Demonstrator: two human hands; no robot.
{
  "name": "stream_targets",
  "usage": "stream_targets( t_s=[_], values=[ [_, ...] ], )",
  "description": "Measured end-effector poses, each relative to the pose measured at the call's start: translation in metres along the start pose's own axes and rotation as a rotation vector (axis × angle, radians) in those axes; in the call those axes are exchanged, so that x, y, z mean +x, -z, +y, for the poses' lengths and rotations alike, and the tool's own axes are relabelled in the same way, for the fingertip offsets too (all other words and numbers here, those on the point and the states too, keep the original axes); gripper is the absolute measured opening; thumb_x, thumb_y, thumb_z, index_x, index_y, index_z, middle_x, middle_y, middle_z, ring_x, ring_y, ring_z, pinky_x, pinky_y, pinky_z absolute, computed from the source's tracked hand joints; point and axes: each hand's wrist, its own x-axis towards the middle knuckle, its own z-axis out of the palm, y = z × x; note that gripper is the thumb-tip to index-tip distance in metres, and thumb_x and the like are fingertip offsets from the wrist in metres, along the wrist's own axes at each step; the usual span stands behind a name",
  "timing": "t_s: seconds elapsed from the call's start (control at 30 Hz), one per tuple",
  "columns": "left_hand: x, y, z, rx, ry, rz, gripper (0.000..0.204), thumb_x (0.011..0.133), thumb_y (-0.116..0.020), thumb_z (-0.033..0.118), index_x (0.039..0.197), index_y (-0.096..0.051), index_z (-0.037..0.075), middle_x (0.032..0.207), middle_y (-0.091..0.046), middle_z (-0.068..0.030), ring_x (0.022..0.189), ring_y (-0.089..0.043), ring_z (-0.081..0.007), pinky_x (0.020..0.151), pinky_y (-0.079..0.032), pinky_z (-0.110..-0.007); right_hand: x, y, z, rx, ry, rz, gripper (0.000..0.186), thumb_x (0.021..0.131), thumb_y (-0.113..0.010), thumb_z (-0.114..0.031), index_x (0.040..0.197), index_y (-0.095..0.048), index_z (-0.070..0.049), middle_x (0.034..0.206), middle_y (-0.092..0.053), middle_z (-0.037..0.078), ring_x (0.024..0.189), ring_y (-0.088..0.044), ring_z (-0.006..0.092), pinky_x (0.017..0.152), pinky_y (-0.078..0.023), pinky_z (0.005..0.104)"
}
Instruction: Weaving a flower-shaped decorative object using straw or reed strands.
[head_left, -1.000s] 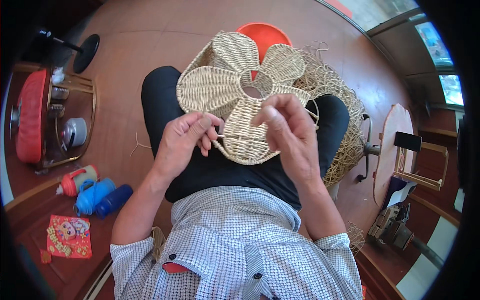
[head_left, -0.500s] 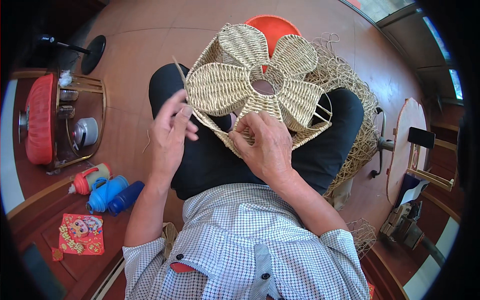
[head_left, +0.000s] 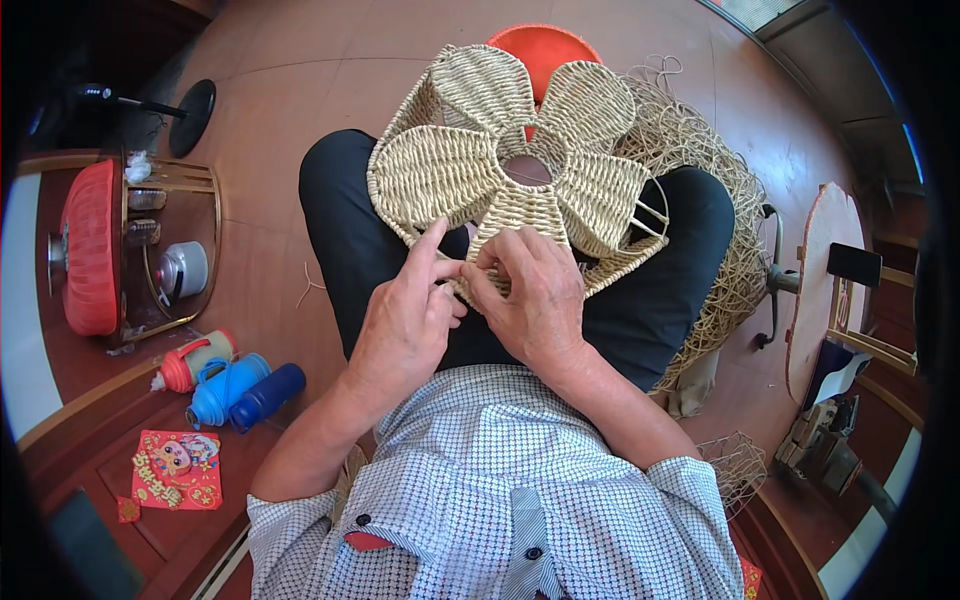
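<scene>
A flower-shaped woven straw basket (head_left: 435, 180) rests on my lap, its petals set around a round central hole. My right hand (head_left: 535, 295) pinches the rim at the nearest petal, thumb and fingers bent over the weave. Beside it, my left hand (head_left: 412, 310) has its index finger stretched toward the left petal. Its other fingers are curled in, and whatever they hold is hidden. The two hands meet close together at the near edge. At the right side of the basket, bare frame rods (head_left: 650, 213) show beyond the weave.
A heap of straw cord (head_left: 705, 210) lies right of my knee, with a red-orange basin (head_left: 545, 55) beyond the basket. Bottles (head_left: 228, 388) and a rack with a red cover (head_left: 92, 250) stand at left. At right is a wooden-topped stand (head_left: 812, 290).
My left hand has moved right and inward, from the basket's left side to beside my right hand. The loose strand near it no longer shows. My right hand stays at the near petal.
</scene>
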Motion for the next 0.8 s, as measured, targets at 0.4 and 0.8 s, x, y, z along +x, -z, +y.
stream_targets(
  t_s=[0.4, 0.8],
  values=[
    [0.046, 0.033, 0.015, -0.493, 0.432, -0.382, 0.080, 0.101, -0.051, -0.003, 0.172, -0.014, -0.010, 0.143, -0.060, -0.0251, 0.104, -0.070, -0.0216, 0.094, -0.059, -0.032, -0.023, 0.014, 0.010, 0.000, 0.056, 0.031, 0.018, 0.090, -0.083, -0.017, 0.102, -0.070, -0.013, 0.098, -0.063, 0.005, 0.094, -0.061, 0.0280, 0.082, -0.042, 0.0440],
    [0.056, 0.025, 0.000, -0.502, 0.448, -0.320, 0.065, 0.110, -0.053, 0.013, 0.167, -0.031, -0.012, 0.109, -0.061, -0.0062, 0.065, -0.060, -0.0112, 0.056, -0.048, -0.027, -0.020, 0.019, 0.005, -0.010, -0.005, -0.046, 0.022, 0.090, -0.082, -0.018, 0.107, -0.071, -0.012, 0.100, -0.063, 0.007, 0.096, -0.062, 0.0295, 0.083, -0.043, 0.0449]
  ],
)
